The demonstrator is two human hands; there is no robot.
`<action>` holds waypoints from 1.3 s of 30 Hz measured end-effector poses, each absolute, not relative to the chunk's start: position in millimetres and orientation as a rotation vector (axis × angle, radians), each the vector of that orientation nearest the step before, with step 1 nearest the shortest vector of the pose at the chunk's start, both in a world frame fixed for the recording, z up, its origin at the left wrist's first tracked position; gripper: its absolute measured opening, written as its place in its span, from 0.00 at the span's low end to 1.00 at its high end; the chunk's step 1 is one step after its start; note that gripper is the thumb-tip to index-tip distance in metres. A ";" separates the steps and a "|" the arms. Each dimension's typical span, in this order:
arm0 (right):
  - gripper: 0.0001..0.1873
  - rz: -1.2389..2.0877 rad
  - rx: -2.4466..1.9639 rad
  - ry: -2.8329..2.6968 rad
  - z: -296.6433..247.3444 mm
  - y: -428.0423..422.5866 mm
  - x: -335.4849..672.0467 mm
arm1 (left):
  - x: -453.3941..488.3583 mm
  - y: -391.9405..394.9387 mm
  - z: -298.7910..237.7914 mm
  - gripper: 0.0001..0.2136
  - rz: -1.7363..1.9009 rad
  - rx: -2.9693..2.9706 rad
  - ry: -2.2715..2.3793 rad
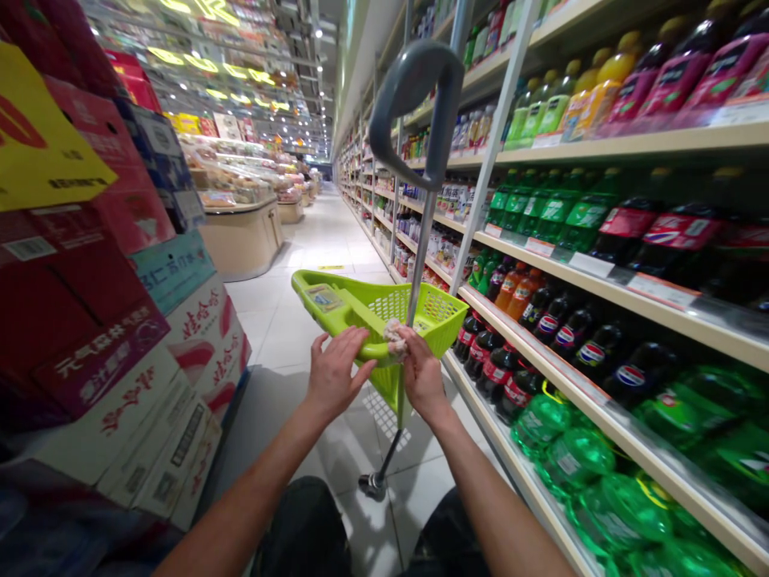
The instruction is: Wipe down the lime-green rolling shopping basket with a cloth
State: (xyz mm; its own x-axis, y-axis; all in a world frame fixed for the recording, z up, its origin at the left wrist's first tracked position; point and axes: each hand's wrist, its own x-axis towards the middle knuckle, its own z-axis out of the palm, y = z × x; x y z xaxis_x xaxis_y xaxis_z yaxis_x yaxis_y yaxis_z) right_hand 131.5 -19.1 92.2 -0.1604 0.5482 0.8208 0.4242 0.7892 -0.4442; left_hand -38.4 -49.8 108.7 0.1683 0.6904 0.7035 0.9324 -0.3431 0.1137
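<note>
A bright green plastic shopping cart basket (324, 300) with perforated walls stands in front of me, its rounded rim towards me. My left hand (340, 370) grips this rim, fingers over the top and thumb apart on the near side. My right hand (424, 375) pinches a crumpled pale cloth (395, 338) against the rim's right end. Just by the right fingers, a metal pole (422, 248) rises at a slight tilt to a dark grey loop handle (441, 120). The pole's lower end meets a dark caster (372, 485) near the floor. My right palm hides part of the cloth.
Shelves of bottled drinks (592, 353) run along the right side. Stacked cartons (90, 320) stand close on the left, with a yellow sign (45, 136). A tiled aisle (328, 228) leads ahead past a rounded display counter (240, 240).
</note>
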 end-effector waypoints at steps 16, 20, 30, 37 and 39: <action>0.24 -0.079 -0.957 -1.755 98.2 -38.5 161.2 | -18.1 -29.2 113.6 0.19 -0.969 -2.044 -1.577; 0.23 -0.142 -1.045 -1.631 94.0 -32.1 174.0 | -29.1 -15.3 112.7 0.20 -0.949 -1.958 -1.680; 0.25 -0.097 -1.048 -1.920 117.3 -20.6 97.3 | -10.6 -20.0 126.5 0.18 -1.233 -2.117 -1.690; 0.39 0.415 -0.857 -1.943 136.7 -4.2 149.5 | 8.9 -14.1 140.6 0.21 -1.076 -2.503 -1.580; 0.35 0.443 -0.916 -1.841 136.1 3.8 163.8 | 20.8 -10.9 139.3 0.23 -1.036 -2.438 -1.576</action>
State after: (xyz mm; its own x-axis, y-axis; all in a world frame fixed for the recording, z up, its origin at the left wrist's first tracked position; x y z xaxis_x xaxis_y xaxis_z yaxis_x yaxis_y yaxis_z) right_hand 163.8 3.8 136.1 -0.2221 0.7559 0.6158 0.3929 0.6474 -0.6530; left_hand 20.8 -10.9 139.3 0.2519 0.7879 0.5619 0.8281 -0.4760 0.2962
